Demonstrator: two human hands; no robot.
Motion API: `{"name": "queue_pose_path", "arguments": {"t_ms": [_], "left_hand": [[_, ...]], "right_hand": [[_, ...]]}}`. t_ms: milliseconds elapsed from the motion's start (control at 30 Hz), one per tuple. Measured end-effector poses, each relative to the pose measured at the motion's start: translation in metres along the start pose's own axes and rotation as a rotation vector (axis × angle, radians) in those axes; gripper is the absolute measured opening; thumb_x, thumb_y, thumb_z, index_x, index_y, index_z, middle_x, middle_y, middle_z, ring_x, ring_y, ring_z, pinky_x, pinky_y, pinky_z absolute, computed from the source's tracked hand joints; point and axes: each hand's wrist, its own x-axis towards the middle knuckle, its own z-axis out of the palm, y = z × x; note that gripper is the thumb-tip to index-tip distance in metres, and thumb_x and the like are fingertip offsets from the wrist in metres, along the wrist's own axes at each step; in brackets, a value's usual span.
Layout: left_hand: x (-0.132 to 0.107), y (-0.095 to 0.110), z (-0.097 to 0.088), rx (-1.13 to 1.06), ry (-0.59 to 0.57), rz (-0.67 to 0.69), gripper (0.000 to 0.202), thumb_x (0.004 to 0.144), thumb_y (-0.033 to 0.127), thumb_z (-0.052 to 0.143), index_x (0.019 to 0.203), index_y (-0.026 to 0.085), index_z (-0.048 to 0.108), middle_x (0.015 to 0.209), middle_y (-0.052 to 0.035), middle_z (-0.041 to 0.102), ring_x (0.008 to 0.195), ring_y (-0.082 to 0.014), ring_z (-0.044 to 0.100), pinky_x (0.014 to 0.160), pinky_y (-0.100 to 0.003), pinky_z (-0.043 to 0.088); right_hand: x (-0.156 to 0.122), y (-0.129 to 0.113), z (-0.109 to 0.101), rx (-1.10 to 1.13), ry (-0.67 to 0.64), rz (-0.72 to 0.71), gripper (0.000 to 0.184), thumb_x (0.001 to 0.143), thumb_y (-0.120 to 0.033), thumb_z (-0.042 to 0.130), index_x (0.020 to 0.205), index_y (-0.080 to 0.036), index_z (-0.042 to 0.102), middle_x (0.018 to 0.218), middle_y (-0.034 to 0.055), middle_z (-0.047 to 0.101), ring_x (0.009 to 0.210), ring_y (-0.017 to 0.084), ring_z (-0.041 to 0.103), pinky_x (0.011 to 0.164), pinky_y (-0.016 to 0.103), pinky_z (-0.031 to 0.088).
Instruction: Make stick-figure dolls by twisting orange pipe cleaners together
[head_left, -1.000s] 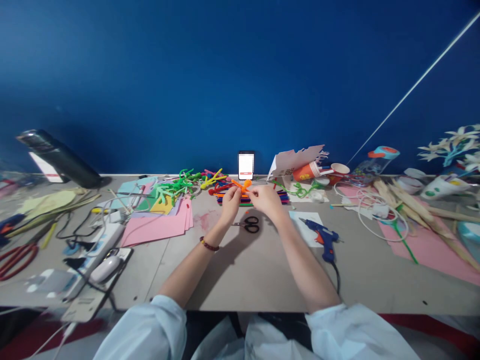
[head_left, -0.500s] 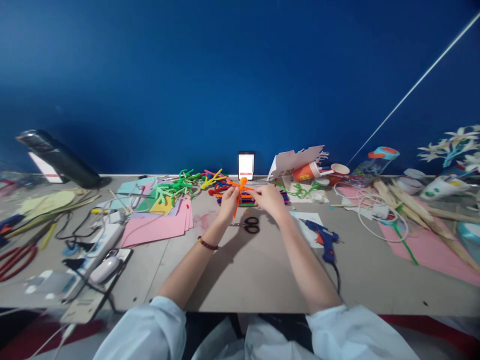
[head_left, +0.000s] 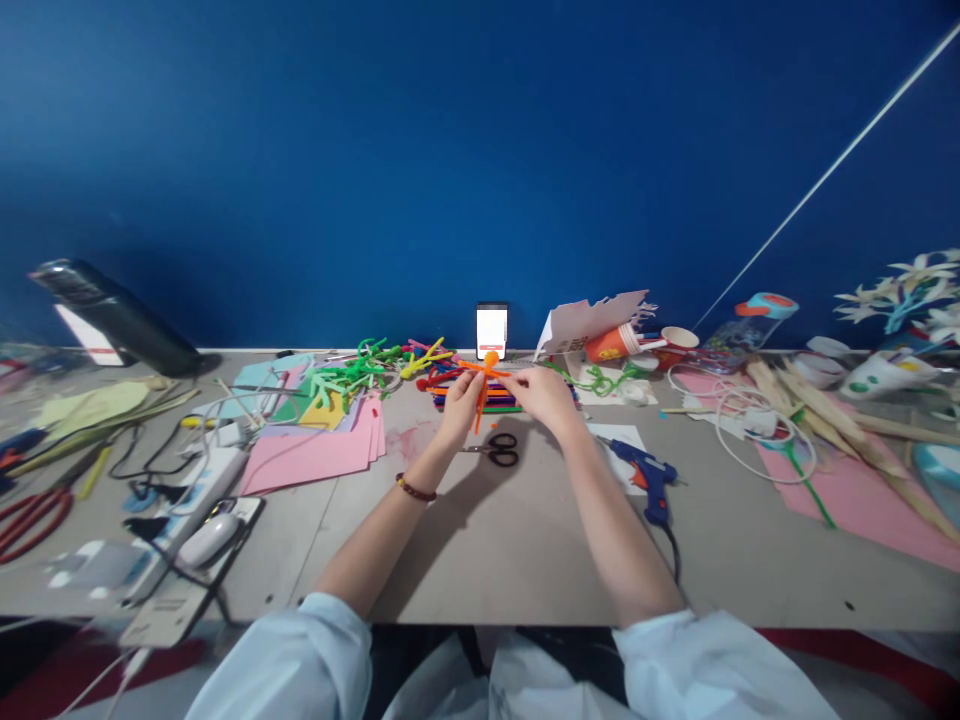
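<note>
Between my two hands is an orange figure of bent pipe cleaners [head_left: 491, 362], with a round top, side pieces and a strand hanging down. My left hand [head_left: 460, 402] pinches its left side. The fingers of my right hand [head_left: 543, 398] are closed on the right side piece. Behind and below my hands lies a row of coloured pipe cleaners [head_left: 501, 404], partly hidden by them. Black-handled scissors [head_left: 504, 450] rest on the table just under my hands.
Right of my forearm lies a blue glue gun [head_left: 651, 474] with its cable. A lit phone [head_left: 492, 330] stands against the wall. To the left are green pipe-cleaner pieces [head_left: 352, 372], pink paper [head_left: 311, 462] and a power strip [head_left: 191, 510]; to the right, an orange paper cup [head_left: 611, 345].
The orange figure has shifted slightly to the right and its hanging strand has turned a little. Both hands keep their hold; my right hand has moved slightly rightward.
</note>
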Motion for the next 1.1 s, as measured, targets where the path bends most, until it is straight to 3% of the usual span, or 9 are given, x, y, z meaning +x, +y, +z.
{"name": "queue_pose_path", "arguments": {"t_ms": [500,767,1100], "left_hand": [[0.0003,0.0002,-0.0006,-0.034,0.0,0.016,0.036,0.073,0.04,0.065,0.058,0.018,0.041,0.046,0.0068,0.037,0.042,-0.005,0.033,0.042,-0.019,0.023],[0.0006,-0.0024,0.0,-0.067,-0.003,-0.024,0.032,0.073,0.041,0.065,0.062,0.017,0.047,0.05,0.0047,0.045,0.045,-0.0063,0.041,0.044,-0.02,0.033],[0.0029,-0.0075,-0.0021,0.007,-0.021,0.034,0.038,0.075,0.047,0.063,0.06,0.018,0.043,0.049,0.0054,0.042,0.044,-0.0058,0.037,0.044,-0.02,0.029]], "right_hand": [[0.0013,0.0016,0.0035,-0.051,0.033,-0.041,0.053,0.083,-0.06,0.047,0.055,-0.018,0.062,0.051,0.0034,0.056,0.051,0.014,0.046,0.05,0.026,0.024],[-0.0006,-0.0014,-0.0009,-0.009,0.028,-0.01,0.047,0.083,-0.056,0.05,0.059,-0.019,0.065,0.055,0.003,0.06,0.053,0.013,0.047,0.05,0.026,0.024],[0.0002,-0.0011,0.0001,-0.01,0.047,-0.016,0.048,0.081,-0.059,0.051,0.057,-0.019,0.064,0.056,0.0038,0.061,0.052,0.014,0.048,0.049,0.026,0.024]]}}
